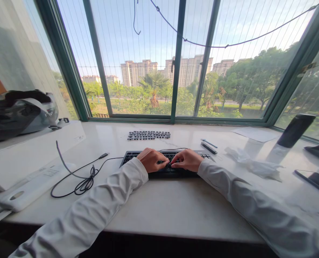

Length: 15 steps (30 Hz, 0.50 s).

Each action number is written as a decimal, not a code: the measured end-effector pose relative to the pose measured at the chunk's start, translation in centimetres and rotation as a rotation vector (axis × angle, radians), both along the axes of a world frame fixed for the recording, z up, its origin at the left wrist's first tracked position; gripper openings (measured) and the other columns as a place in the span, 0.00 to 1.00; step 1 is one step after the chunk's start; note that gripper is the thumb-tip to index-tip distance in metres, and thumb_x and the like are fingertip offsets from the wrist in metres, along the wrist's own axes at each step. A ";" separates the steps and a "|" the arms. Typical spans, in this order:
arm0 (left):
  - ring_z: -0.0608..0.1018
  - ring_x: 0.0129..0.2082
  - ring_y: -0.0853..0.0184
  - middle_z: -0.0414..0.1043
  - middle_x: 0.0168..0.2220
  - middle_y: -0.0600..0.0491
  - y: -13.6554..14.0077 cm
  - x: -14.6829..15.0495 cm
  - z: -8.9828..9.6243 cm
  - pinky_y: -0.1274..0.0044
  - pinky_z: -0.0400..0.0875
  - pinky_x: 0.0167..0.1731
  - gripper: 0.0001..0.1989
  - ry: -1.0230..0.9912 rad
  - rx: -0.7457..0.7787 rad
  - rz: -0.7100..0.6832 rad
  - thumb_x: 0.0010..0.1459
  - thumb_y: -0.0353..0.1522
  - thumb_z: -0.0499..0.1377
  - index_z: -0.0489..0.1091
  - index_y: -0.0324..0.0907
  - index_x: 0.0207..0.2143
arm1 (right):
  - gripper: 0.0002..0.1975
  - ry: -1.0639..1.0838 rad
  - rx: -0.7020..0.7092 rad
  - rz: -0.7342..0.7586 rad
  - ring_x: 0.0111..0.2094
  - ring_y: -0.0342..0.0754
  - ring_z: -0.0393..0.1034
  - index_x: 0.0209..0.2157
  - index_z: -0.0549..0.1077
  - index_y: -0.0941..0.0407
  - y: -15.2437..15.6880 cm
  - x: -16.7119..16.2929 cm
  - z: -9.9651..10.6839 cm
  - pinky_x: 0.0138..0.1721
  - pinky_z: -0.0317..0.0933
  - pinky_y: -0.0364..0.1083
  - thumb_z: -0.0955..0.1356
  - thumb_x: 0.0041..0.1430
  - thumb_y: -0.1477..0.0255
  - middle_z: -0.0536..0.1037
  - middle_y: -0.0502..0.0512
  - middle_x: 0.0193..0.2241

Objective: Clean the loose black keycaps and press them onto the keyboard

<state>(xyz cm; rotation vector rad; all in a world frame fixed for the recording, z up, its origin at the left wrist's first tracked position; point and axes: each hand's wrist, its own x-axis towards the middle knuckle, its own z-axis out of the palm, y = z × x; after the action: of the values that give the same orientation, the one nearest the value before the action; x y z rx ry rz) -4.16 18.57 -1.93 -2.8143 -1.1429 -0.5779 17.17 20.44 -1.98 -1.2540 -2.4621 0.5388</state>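
Probably light but stiff, the black keyboard [173, 173] lay on the counter [175, 208], best held by its ends; over its keys [130, 155] the left hand [151, 160] and right hand [187, 159] curled narrowly, whether gripping anything, I couldn't tell.

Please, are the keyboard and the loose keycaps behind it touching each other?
Apart. The head view plainly shows a strip of tabletop between the keyboard and the keycaps.

I work at what looks like a home's windowside counter [172, 208]: green-framed window [177, 71] and tall buildings [139, 73] beyond my fingers [162, 158], a helmet [32, 116] and power strip [35, 186] to their left.
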 end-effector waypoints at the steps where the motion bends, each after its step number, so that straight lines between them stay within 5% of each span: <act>1: 0.77 0.40 0.70 0.77 0.40 0.58 0.0 0.0 0.0 0.81 0.66 0.38 0.14 0.005 0.008 -0.006 0.59 0.37 0.50 0.76 0.51 0.39 | 0.17 -0.019 0.024 -0.005 0.18 0.40 0.61 0.33 0.80 0.54 -0.1 -0.1 0.1 0.21 0.50 0.40 0.69 0.47 0.57 0.70 0.47 0.14; 7: 0.77 0.42 0.72 0.76 0.41 0.61 0.0 -0.2 -0.1 0.83 0.68 0.36 0.14 0.011 0.010 -0.130 0.58 0.35 0.51 0.76 0.53 0.38 | 0.11 -0.128 0.184 -0.010 0.21 0.40 0.63 0.31 0.80 0.50 -0.7 -0.7 1.0 0.25 0.52 0.41 0.70 0.46 0.60 0.73 0.47 0.17; 15: 0.77 0.42 0.72 0.77 0.40 0.60 -0.2 -0.1 -0.2 0.83 0.69 0.35 0.13 0.006 0.013 -0.134 0.56 0.34 0.52 0.77 0.50 0.35 | 0.12 -0.076 0.117 0.022 0.20 0.40 0.62 0.32 0.80 0.53 -0.7 -0.6 0.8 0.23 0.50 0.40 0.68 0.49 0.61 0.73 0.48 0.16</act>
<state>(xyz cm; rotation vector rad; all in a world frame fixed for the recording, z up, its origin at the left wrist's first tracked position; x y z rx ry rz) -4.22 18.41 -2.13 -2.8953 -0.9514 -0.5828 16.56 19.71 -1.21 -1.2240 -2.5326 0.3531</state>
